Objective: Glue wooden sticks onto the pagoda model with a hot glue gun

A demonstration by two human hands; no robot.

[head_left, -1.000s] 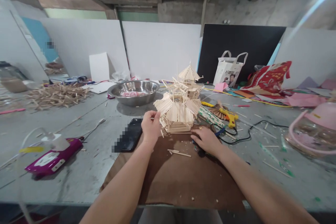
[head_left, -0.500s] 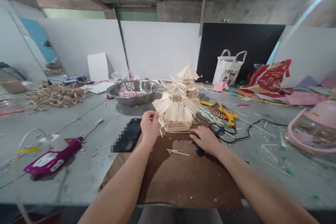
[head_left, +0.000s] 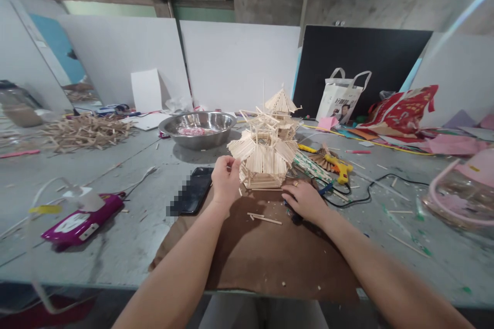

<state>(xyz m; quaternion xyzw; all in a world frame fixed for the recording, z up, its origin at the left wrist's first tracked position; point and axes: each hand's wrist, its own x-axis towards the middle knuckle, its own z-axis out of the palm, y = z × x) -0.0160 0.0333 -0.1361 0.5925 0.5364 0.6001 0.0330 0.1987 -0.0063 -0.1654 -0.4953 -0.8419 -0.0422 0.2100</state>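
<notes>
A pavilion model (head_left: 266,159) built of thin pale wooden sticks stands on a brown board (head_left: 247,262). At its lower left roof edge is my left hand (head_left: 227,180), thumb and fingers pinched together; whatever lies between the fingertips is too small to make out. My right hand (head_left: 306,201) rests low on the board by the model's front right, fingers curled over a dark tool with blue parts (head_left: 296,217). Most of that tool is hidden under the hand. Several loose sticks (head_left: 266,218) lie on the board between my hands.
Left of the board are a black phone (head_left: 195,190) and a purple power strip (head_left: 83,221). Behind stand a steel bowl (head_left: 216,136) and a stick pile (head_left: 87,132). A yellow glue gun (head_left: 341,168), its black cord (head_left: 380,185) and a pink-lidded container (head_left: 469,190) are right.
The view has shifted slightly. My left hand stays pinched beside the model's left roof edge, and my right hand keeps its place over the tool. The model has not visibly changed.
</notes>
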